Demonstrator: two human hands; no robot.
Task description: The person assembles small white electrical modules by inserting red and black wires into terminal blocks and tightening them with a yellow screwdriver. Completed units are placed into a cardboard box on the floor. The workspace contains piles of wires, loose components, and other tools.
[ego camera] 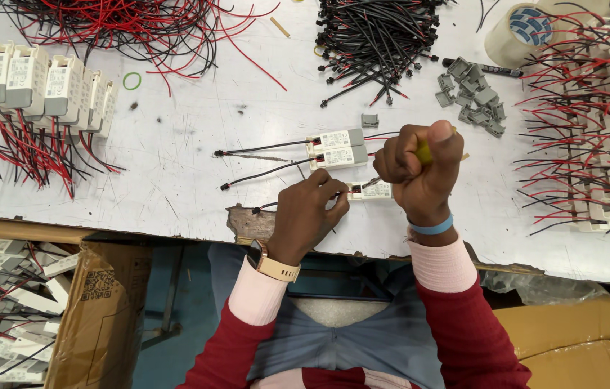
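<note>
My right hand (420, 169) is closed in a fist around a yellow-handled screwdriver (424, 153), its metal tip pointing down-left at a small white driver box (375, 191) on the table's near edge. My left hand (311, 212) pinches that box's left end, where a black wire runs off to the left. Two more white driver boxes (337, 149) with black leads lie side by side just beyond my hands.
A row of wired white boxes (31, 86) stands at the left, and many more (600, 130) are at the right. Loose red and black wires (125, 29), a black cable bundle (373, 36), grey plastic caps (474, 97) and a tape roll (521, 32) lie behind. Cardboard cartons (96, 310) sit below the table.
</note>
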